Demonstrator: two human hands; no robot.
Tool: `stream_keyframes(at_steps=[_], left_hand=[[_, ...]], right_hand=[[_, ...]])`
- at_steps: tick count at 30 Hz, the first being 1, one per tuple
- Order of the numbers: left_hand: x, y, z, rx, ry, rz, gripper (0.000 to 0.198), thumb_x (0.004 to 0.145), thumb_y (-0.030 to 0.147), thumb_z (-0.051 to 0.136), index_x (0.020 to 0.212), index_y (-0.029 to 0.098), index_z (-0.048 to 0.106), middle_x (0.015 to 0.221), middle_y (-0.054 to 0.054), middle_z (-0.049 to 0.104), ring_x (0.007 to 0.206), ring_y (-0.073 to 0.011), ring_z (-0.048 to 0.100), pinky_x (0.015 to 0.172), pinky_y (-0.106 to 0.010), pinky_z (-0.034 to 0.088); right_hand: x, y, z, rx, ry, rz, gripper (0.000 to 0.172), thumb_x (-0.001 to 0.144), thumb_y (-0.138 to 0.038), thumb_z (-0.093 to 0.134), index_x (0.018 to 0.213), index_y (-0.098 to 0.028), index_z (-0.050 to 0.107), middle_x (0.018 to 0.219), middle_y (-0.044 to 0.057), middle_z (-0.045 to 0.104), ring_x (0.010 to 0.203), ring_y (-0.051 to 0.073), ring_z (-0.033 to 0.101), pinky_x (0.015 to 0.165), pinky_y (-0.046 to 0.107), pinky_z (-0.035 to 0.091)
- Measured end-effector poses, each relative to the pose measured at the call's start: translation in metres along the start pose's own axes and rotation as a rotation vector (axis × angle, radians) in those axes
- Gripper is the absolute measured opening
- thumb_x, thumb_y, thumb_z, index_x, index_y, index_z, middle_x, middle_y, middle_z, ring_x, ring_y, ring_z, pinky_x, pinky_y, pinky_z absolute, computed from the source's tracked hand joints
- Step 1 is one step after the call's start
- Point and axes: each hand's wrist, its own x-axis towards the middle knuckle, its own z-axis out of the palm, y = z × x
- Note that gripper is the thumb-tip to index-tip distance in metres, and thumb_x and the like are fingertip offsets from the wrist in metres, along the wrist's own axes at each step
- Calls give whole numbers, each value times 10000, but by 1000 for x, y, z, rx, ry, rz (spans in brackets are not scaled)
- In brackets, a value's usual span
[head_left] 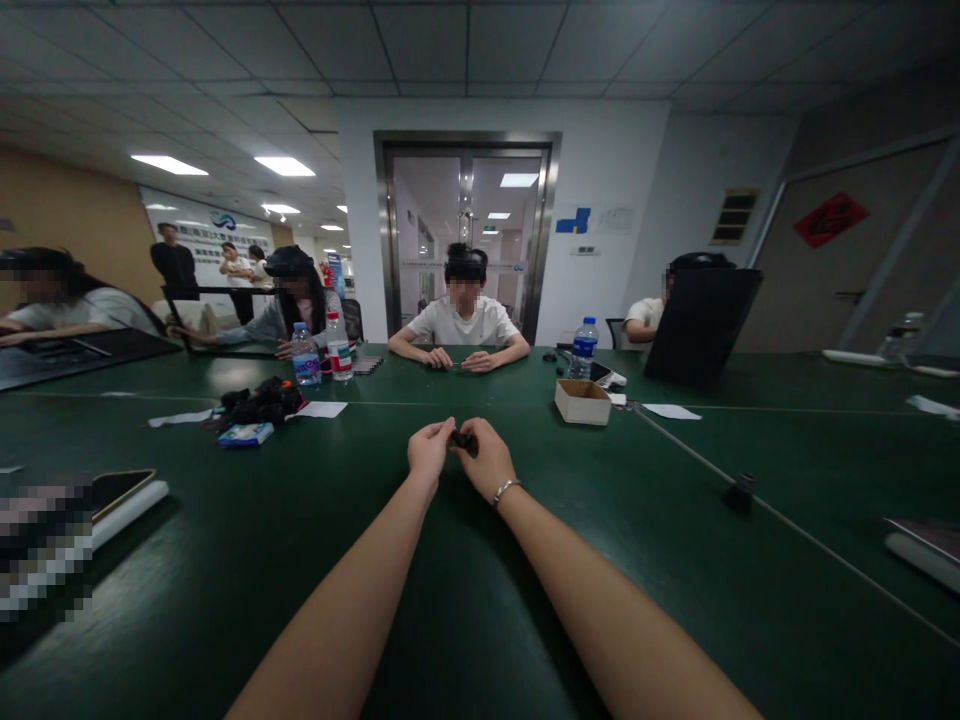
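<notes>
Both of my hands meet above the dark green table [315,520], near the middle of the view. Between them is a small black object [462,439], too small and too covered by fingers to name. My left hand [430,450] pinches its left end with thumb and fingertips. Curled around the other end is my right hand [487,460], with a silver bracelet on its wrist. Most of the object's right part is hidden by those fingers.
Beyond my hands stand an open cardboard box [583,405] and a water bottle [584,350]. A pile of black items [259,402] and a blue packet [246,435] lie left. A black clip-like piece [741,492] sits right. A person [465,325] works opposite.
</notes>
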Motion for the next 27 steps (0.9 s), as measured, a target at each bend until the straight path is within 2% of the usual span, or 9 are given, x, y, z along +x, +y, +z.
stream_keyframes(at_steps=[5,8,10,13,16,19,24,27], left_hand=[[-2,9,-5,-161,-135,-31,474,586,437,704,951,144,633,934,-110,668,812,-175,612,646,-241,446],[-2,12,-7,-192,-171,-22,517,586,431,711,1007,161,581,922,-109,676,818,-172,619,659,-240,442],[-2,13,-8,-174,-178,-6,500,585,447,707,974,163,574,904,-107,681,803,-169,622,644,-233,432],[-2,13,-6,-162,-176,12,476,574,467,705,910,155,578,874,-105,684,792,-173,622,634,-233,424],[-1,13,-4,-153,-125,14,458,561,456,714,870,140,595,868,-110,681,788,-178,621,634,-242,424],[-1,12,-4,-110,-44,14,405,566,438,713,819,136,617,858,-102,680,765,-175,617,618,-245,422],[-1,10,-5,-57,28,7,341,592,416,702,769,134,633,808,-96,675,717,-165,609,603,-251,424],[0,7,-6,-36,50,-6,362,581,442,703,749,132,624,779,-95,668,703,-168,607,607,-259,429]], right_hand=[[3,8,4,252,38,181,233,623,-302,663,790,-216,524,644,-36,521,575,121,495,562,262,418],[5,12,7,581,-50,425,290,626,-366,674,806,-199,520,627,-24,559,551,127,558,536,269,452],[6,14,7,795,-131,573,316,649,-390,668,835,-188,513,638,-1,599,532,128,589,520,266,467],[6,13,6,971,-174,661,313,684,-388,661,861,-179,510,613,16,622,503,122,600,503,251,475],[6,12,5,999,-156,654,322,680,-389,673,854,-171,512,581,18,618,483,117,593,488,241,475],[7,13,6,904,-103,589,364,617,-399,710,830,-170,524,567,-6,596,485,112,577,493,243,470],[7,10,9,594,8,378,311,559,-317,717,775,-189,534,528,-68,485,498,99,489,524,253,442],[4,5,7,364,27,253,272,574,-266,690,793,-202,542,622,-47,526,538,101,459,543,250,410]])
